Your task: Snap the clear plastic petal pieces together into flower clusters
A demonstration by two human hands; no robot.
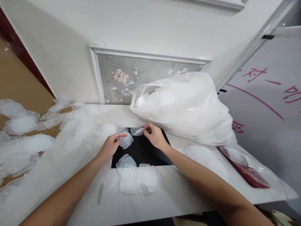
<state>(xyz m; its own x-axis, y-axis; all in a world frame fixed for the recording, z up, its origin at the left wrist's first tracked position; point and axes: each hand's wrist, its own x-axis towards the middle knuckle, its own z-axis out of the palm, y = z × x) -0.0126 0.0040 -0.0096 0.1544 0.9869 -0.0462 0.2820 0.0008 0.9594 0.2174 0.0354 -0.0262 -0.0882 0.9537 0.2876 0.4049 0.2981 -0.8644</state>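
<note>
Left hand (112,145): closed in a pinch on a clear plastic shell (126,140), thumb and fingertips set on its edge; the shell is held just above the black mat (150,153).
Right hand (154,135): fingers drawn together on a smaller clear piece (138,131), gripped at one end; the piece is held over the far edge of the mat, just beside the shell.
Handling: both pieces are judged very light, thin and springy, likely smooth and slippery; a firm squeeze would probably buckle them.
Hold: the rims and small tabs are judged the stiffest places to be taken by.
Loose shell (126,161): laid on the near edge of the mat, untouched.
Near stack (138,180): more clear shells are laid on the white table (188,194), touching the mat's near edge.
Plastic bag (185,106): a bulging bag is set behind the right hand.
Scattered shells (77,125): spread well apart to the left.
</note>
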